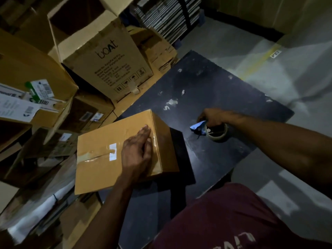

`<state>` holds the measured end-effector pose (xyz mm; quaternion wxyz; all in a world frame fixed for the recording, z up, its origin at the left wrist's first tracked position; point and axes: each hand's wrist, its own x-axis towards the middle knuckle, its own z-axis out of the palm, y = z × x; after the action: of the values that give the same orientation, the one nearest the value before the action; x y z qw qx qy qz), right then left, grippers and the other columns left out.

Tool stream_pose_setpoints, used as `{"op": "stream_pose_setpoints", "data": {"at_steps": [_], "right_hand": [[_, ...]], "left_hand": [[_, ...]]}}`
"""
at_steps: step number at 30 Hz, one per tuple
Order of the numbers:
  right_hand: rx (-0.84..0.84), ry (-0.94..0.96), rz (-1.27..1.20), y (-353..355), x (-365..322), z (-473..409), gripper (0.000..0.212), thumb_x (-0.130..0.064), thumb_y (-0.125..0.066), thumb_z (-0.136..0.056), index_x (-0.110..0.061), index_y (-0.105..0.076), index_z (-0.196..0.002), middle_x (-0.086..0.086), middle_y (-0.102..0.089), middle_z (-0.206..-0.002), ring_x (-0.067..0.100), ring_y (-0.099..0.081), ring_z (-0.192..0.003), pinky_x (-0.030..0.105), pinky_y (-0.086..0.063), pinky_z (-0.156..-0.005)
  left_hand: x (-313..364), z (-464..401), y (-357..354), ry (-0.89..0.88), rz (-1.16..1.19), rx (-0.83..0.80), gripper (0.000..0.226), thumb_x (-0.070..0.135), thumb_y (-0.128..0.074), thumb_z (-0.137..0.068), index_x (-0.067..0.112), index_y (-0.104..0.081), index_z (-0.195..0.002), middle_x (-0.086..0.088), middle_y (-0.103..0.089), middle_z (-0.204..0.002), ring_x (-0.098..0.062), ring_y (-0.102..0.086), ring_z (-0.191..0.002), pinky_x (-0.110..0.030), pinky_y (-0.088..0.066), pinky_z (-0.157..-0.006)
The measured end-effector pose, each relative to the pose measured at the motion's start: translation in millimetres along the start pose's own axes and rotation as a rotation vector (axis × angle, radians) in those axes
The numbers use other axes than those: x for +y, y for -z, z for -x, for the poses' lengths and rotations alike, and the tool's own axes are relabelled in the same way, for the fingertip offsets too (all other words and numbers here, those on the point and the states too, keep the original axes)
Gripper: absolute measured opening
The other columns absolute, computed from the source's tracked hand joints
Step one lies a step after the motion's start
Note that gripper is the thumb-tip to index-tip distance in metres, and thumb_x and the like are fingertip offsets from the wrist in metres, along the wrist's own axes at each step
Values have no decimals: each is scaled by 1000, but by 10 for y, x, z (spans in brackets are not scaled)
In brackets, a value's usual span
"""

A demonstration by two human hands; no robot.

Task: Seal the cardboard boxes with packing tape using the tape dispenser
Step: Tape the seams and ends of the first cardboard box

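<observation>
Box: small cardboard box point(115, 151) on dark table point(215, 90), seam taped | Left hand point(137, 151): flat on lid, fingers straight, together | Right hand point(212, 117): I see it clamped on tape dispenser point(210, 130), well apart on table | Advice: I'd press tape firmly along the seam, smoothing bubbles outward.

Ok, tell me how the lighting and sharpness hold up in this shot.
Head view: dim overall, with a brighter pool on the floor at upper right. Glare streaks the tape on the cardboard box. Wide-angle bending tilts the boat carton. The tape dispenser looks soft; corners fall into shadow.
</observation>
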<state>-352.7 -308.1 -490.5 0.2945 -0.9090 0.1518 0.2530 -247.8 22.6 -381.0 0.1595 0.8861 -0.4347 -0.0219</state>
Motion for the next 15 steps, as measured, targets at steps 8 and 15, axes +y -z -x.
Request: {"op": "stream_pose_setpoints", "data": {"at_steps": [8, 15], "right_hand": [[596, 109, -1061, -187, -1207, 182, 71, -62, -58, -90, -17, -56, -144, 5, -59, -145, 17, -55, -133, 39, -44, -113], [438, -9, -1231, -1155, -1932, 195, 92, -93, -28, -85, -33, -41, -154, -3, -48, -156, 18, -45, -142, 48, -32, -122]], "left_hand": [[-104, 51, 142, -12, 57, 69, 43, 34, -50, -107, 15, -61, -144, -7, -57, -152, -21, -54, -139, -43, -45, -114], [-110, 179, -90, 63, -34, 32, 51, 40, -40, -106, 22, -53, -153, -3, -41, -164, -15, -32, -154, -52, -30, -121]]}}
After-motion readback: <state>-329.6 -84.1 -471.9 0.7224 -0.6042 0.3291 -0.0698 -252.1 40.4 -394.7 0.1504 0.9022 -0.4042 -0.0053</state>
